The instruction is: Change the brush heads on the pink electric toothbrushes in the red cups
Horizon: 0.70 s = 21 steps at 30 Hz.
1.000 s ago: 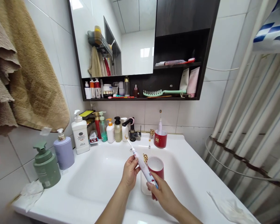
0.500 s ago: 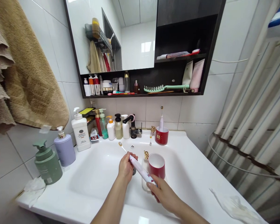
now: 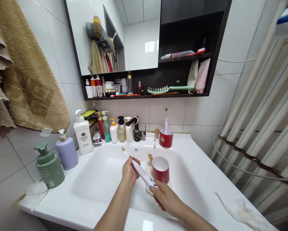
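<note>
Toothbrush (image 3: 144, 175) sits in both hands over the white sink (image 3: 98, 183), slanted, brush head to the upper left, handle end to the lower right. We see the left hand (image 3: 129, 175) at the upper end, forearm rising from the bottom edge, wrist fairly straight, thumb up near the neck, fingers curled around it and closed on it (far fingertips partly hidden). Right hand (image 3: 165, 196) comes in from the lower right: thumb laid along the top of the handle end, other fingers bent under, clamped on it. We note the forearms converge, left hand farther from the body than the right. Red cup (image 3: 161, 175) stands just beyond the right hand, in the basin; we mark a second red cup (image 3: 166, 141) on the back ledge, right of the black faucet (image 3: 136, 130).
</note>
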### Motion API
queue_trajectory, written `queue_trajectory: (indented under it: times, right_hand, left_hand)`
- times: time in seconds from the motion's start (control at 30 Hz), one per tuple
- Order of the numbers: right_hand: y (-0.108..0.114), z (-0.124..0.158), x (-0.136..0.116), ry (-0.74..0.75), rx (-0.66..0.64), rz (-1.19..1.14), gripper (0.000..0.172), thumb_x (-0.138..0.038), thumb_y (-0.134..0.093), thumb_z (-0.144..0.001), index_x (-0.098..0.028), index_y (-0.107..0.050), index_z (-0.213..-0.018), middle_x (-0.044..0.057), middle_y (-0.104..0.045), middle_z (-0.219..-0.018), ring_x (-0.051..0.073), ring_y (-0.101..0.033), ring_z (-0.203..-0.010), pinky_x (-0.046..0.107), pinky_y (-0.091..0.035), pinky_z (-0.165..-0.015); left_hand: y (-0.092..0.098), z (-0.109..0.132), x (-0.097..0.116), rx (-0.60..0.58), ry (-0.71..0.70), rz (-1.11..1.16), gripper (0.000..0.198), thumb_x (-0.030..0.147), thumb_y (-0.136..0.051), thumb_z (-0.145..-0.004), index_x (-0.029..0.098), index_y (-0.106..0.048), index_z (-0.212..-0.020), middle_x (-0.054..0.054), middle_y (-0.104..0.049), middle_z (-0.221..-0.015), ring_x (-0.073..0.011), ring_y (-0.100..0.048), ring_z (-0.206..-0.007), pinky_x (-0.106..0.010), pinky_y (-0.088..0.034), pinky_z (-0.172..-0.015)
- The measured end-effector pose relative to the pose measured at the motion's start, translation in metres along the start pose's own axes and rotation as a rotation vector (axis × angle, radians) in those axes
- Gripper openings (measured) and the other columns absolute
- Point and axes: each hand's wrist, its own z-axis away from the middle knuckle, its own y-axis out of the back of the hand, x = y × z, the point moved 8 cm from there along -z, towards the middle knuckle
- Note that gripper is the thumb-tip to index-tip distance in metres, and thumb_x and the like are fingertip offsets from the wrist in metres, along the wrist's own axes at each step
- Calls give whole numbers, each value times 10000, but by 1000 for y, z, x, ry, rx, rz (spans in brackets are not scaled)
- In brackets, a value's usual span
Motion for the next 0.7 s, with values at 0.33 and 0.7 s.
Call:
queue_trajectory:
  times: [0.33,0.7]
  right_hand:
    - [6,3,-8,68,90,44,168,-318,-337,-712,-174,-383,-639,-44,-391,-518,56,-342,-417,176,-264,-402]
    - [7,4,-8,54,85,57,190,-350,-325,-710,-181,-380,-642,-37,-402,-523,69,-356,-428,187,-273,-408]
  left_hand:
    - [0,2,1,18,1,14,181,199,-417,-706,146,-413,-534,26,-435,-444,-65,-469,-424,-214,-410,-536]
    - [1,0,0,41,3,28,183,192,-409,-709,149,-412,-531,26,-435,-447,-61,-456,-416,-214,-404,-526]
